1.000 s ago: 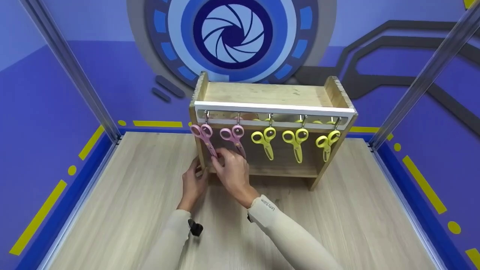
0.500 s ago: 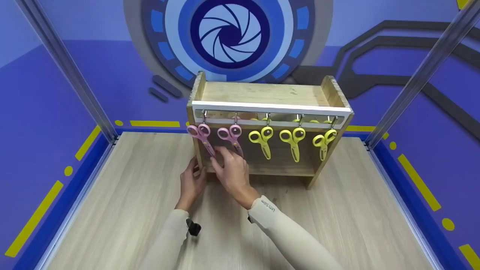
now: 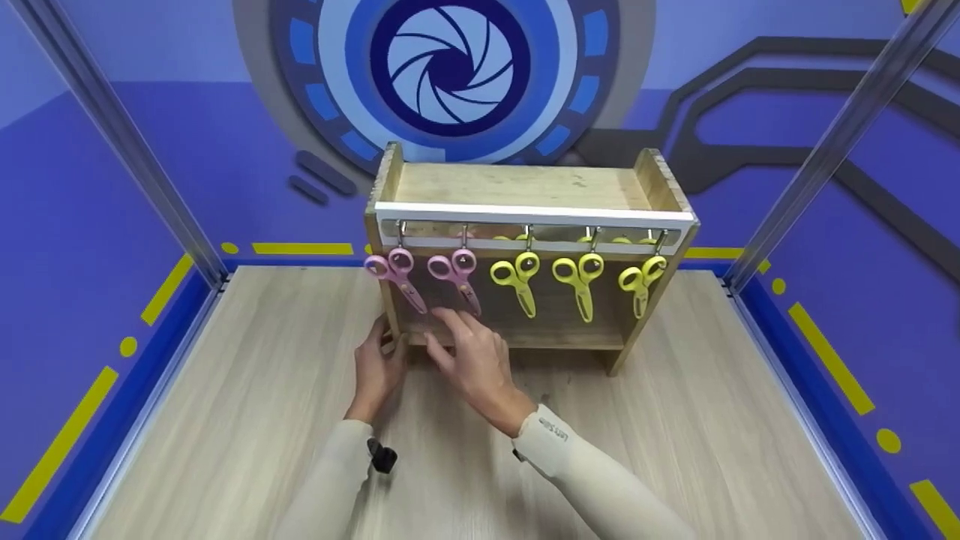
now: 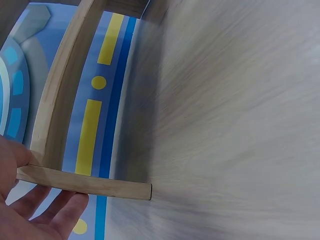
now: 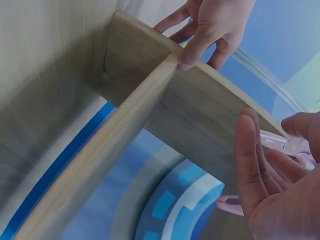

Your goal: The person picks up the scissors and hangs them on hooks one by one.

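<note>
In the head view my left hand (image 3: pixel 377 369) grips the lower left side panel of a wooden rack (image 3: pixel 517 186); in the left wrist view the thumb lies on one side of the panel and the fingers on the other. My right hand (image 3: pixel 475 358) is in front of the rack's lower opening, fingers spread and holding nothing. Just above its fingertips hang the leftmost pink scissors (image 3: pixel 404 288) and the second pink scissors (image 3: pixel 464 286). In the right wrist view a pink blade and handle show partly hidden behind the right hand's fingers.
Yellow scissors (image 3: pixel 523 291) hang further right from hooks on a white rail (image 3: pixel 532 212) along the rack's front. The rack stands on a light wood table (image 3: pixel 285 375), with blue patterned walls (image 3: pixel 187 165) and metal posts at the corners.
My right hand has let go of the leftmost pink scissors' tip and drawn slightly down and to the right. The left hand keeps its grip on the rack. The whole view has shifted a little.
</note>
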{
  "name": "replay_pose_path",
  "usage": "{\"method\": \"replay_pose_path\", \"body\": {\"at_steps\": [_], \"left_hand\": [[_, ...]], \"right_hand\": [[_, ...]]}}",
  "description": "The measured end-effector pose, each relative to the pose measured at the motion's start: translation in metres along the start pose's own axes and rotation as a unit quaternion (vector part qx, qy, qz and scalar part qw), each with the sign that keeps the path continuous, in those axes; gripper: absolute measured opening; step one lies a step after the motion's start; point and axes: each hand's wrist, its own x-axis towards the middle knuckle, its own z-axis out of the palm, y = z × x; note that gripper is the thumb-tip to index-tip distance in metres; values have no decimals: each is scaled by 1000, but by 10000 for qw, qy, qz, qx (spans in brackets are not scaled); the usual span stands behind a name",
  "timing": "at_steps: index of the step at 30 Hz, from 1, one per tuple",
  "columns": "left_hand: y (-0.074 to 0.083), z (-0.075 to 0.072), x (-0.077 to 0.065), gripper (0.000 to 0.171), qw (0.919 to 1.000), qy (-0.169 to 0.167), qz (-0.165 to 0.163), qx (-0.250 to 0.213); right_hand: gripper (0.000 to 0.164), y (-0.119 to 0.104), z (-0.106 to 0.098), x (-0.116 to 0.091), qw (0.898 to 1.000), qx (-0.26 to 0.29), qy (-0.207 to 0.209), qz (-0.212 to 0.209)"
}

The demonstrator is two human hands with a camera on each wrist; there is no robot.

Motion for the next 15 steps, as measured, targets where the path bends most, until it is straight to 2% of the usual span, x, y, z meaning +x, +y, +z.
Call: {"method": "replay_pose_path", "body": {"at_steps": [2, 6, 10, 15], "left_hand": [[1, -2, 0, 52, 10000, -61, -49, -26], [2, -10, -2, 53, 9999, -91, -37, 109], [3, -17, -7, 55, 9973, -15, 204, 703], [4, -23, -17, 66, 9896, 135, 650, 1280]], "right_hand": [[31, 2, -4, -4, 9998, -91, -133, -115], [37, 5, -15, -11, 9970, -232, -664, -316], [44, 10, -27, -19, 9913, -355, -1174, -483], [51, 24, -43, -32, 9867, -589, -1334, -718]]}}
